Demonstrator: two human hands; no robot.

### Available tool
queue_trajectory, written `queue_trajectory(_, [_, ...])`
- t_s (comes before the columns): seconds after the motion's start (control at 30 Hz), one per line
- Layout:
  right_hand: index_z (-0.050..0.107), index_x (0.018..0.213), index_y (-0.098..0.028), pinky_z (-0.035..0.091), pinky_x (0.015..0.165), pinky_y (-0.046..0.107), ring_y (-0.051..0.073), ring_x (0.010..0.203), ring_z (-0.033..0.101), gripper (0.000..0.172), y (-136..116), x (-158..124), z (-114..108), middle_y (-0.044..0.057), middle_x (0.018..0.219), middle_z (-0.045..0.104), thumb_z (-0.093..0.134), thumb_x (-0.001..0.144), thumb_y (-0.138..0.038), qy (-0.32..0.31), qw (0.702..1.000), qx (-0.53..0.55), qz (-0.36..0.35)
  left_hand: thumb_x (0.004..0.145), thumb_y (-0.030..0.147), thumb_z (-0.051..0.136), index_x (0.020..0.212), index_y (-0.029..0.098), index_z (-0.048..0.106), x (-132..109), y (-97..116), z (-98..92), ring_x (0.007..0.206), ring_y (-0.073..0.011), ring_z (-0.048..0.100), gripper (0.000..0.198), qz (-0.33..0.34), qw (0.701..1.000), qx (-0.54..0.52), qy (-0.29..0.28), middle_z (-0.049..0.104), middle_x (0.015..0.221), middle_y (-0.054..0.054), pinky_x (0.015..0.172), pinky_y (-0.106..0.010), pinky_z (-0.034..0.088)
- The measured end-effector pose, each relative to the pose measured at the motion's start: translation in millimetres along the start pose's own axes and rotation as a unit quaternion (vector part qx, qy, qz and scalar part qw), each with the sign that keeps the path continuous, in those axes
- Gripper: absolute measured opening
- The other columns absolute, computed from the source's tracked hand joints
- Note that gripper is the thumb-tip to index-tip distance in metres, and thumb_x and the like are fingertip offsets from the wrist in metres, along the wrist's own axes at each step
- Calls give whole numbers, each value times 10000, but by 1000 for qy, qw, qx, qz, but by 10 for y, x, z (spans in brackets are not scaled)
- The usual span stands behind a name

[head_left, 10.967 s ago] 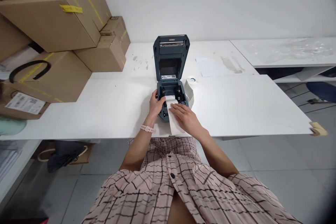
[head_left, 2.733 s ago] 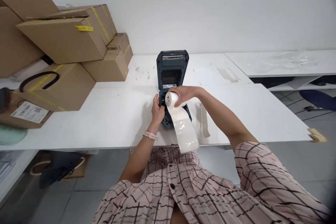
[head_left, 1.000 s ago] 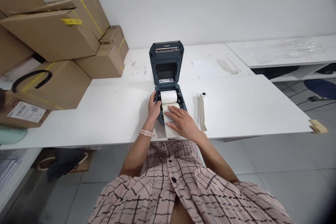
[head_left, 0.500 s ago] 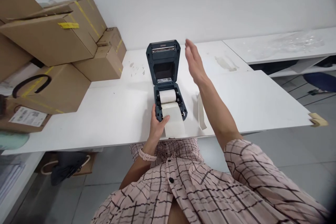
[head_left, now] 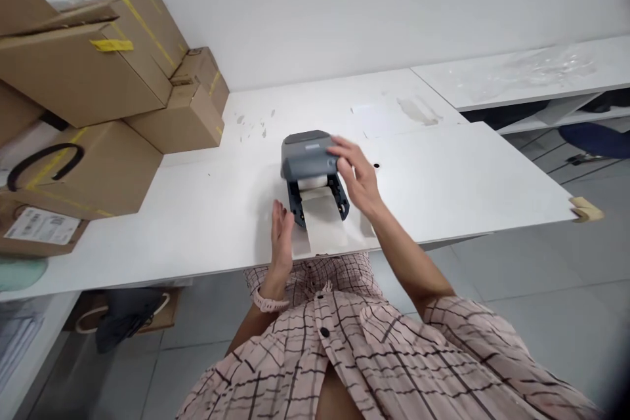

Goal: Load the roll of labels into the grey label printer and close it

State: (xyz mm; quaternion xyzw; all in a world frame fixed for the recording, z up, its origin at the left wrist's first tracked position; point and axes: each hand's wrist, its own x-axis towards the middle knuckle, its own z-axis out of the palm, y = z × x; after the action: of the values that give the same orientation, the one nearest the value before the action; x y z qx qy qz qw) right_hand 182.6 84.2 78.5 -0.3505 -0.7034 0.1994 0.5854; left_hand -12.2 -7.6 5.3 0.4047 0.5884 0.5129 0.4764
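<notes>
A dark grey label printer [head_left: 296,205] stands on the white table with its lid [head_left: 309,156] partway down, slightly blurred. Under the lid the white paper roll [head_left: 314,182] still shows in part. From it a wide label strip [head_left: 322,220] runs out over the front towards the table edge. My right hand [head_left: 358,177] grips the right side of the lid, fingers on top and thumb at the edge. Close by the printer's front left corner, my left hand [head_left: 281,236] is open, fingers up, holding nothing.
Cardboard boxes [head_left: 123,79] are piled on the left of the table [head_left: 207,223]. Crumpled clear plastic [head_left: 546,69] lies on the far right surface. A padded table corner [head_left: 585,209] juts out at right, with a blue stool [head_left: 598,147] beyond.
My right hand has moved from the raised lid's right side onto the lid, which has swung forward and down. My left hand has let go of the printer and label strip.
</notes>
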Motion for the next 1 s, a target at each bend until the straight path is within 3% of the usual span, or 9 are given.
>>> queue_trajectory(0.17, [758,1089,-329,440,1200,584,278,1380,596,238,59,-673,24,42,1207,780,540,1060,-420,-25,999,-11,45,914,743,554,1674,360,201,116,171,65,1658,-279,148,922,21,999,-31,25,110,1803,-14,1319,-430,294])
queue_trajectory(0.23, [745,1128,-343,402,1237,586,279,1425,555,204,130,-772,32,33,1276,754,614,1017,-451,-11,995,20,100,880,719,637,1677,350,195,157,186,132,1651,-301,186,983,4,999,-51,18,101,1804,-18,1311,-426,324])
queue_trajectory(0.27, [721,1196,-357,371,1264,583,279,1465,516,254,175,-800,42,25,1369,711,665,979,-479,4,989,47,139,870,704,666,1676,350,201,172,183,163,1642,-314,222,995,-6,998,-62,10,123,1801,-23,1299,-430,354])
queue_trajectory(0.37, [549,1451,-400,296,1309,588,295,1574,370,680,322,-848,98,9,1643,479,784,840,-581,18,946,162,280,869,655,705,1651,340,283,197,161,218,1592,-342,349,943,-14,995,-94,-11,286,1758,-62,1237,-458,456])
queue_trajectory(0.47, [362,1591,-393,289,1307,606,316,1598,328,939,418,-891,151,35,1712,375,793,791,-626,-3,894,259,365,876,596,728,1597,311,400,205,138,218,1528,-348,452,842,12,994,-104,-20,444,1674,-98,1198,-472,497])
queue_trajectory(0.57, [282,1629,-395,284,1310,600,319,1595,333,1014,448,-943,149,49,1729,341,801,786,-616,-10,887,272,372,877,580,728,1560,286,458,208,77,216,1483,-352,505,791,36,995,-90,-10,503,1624,-115,1183,-481,504])
queue_trajectory(0.7, [280,1635,-389,306,1300,591,320,1617,280,1002,480,-1020,133,62,1735,326,767,804,-665,-28,910,223,347,891,624,665,1570,281,433,206,-57,270,1459,-345,527,795,65,997,-44,23,500,1620,-120,1167,-471,511])
queue_trajectory(0.9, [249,1648,-350,407,1255,540,317,1567,376,926,502,-1106,234,94,1713,346,564,893,-782,-23,951,128,282,872,734,571,1571,260,403,260,-117,373,1492,-344,474,861,100,992,11,79,482,1619,-123,1200,-470,466])
queue_trajectory(1.0, [231,1650,-337,403,1255,531,307,1565,379,927,507,-1107,242,113,1705,352,532,903,-796,-26,956,119,268,862,721,612,1551,262,411,222,-90,322,1480,-334,484,853,89,995,-2,53,465,1625,-126,1173,-446,486])
